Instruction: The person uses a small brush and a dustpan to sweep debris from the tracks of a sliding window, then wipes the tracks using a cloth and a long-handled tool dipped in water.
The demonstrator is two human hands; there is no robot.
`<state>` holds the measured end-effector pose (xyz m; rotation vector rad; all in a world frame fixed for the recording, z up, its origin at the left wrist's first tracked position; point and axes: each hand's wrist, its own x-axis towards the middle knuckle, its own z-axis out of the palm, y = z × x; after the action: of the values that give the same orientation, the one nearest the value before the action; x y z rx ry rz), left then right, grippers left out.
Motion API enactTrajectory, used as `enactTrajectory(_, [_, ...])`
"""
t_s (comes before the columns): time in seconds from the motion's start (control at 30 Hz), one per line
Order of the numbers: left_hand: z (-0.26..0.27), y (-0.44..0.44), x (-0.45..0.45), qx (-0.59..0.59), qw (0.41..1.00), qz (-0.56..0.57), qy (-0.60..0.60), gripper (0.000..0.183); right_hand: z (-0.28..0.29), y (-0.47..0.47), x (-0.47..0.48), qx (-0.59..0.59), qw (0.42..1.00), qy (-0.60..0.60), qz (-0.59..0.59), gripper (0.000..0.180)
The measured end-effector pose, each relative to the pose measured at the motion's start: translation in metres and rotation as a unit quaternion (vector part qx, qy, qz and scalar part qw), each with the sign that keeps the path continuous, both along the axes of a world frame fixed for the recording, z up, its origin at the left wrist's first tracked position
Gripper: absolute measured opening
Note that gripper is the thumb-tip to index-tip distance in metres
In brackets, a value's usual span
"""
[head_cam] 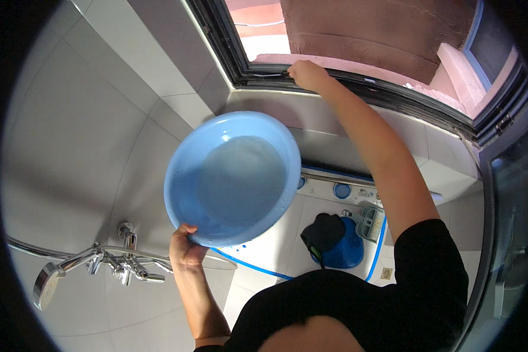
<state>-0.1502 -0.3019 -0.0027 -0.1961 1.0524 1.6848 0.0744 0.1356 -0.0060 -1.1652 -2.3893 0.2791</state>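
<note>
A light-blue plastic basin [180,176] hangs tilted in front of me, and greyish water appears to lie in it. My left hand [187,248] grips the near-left part of its rim, thumb over the lip. Further up, my right hand [308,75] is at the dark sliding-window frame [352,81], its fingers curled down at the bottom track. A small dark piece shows by those fingertips; whether I hold it is unclear. Behind the basin is a white appliance panel [321,188] with blue knobs [342,190], partly hidden by it.
A chrome shower mixer [127,266] and hand shower [48,286] are on the tiled wall at left. Below lie a blue hose [264,269], a dustpan with brush [370,223] and a black item [325,231] over a blue one [347,251]. A dark-framed glass panel [510,246] stands at right.
</note>
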Motion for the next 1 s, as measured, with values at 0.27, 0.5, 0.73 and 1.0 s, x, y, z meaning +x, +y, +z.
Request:
enactTrajectory(0.27, [-0.007,0.009,-0.006,-0.009,0.999,0.001,0.039,0.055,0.003,0.011,-0.034,0.020,0.998,-0.050,0.029,0.020])
enactTrajectory(0.5, [-0.007,0.003,-0.013,-0.001,0.999,0.013,0.041,0.055,0.069,0.000,-0.025,0.074,0.984,-0.161,0.023,0.018])
enactTrajectory(0.73, [-0.002,0.006,-0.010,-0.004,0.999,0.013,0.049,0.053,0.024,0.014,-0.032,0.075,0.991,-0.105,0.020,0.019])
enactTrajectory(1.0, [0.014,0.014,-0.003,-0.003,0.999,0.005,0.039,0.052,0.057,0.005,-0.029,0.060,0.989,-0.125,0.052,0.020])
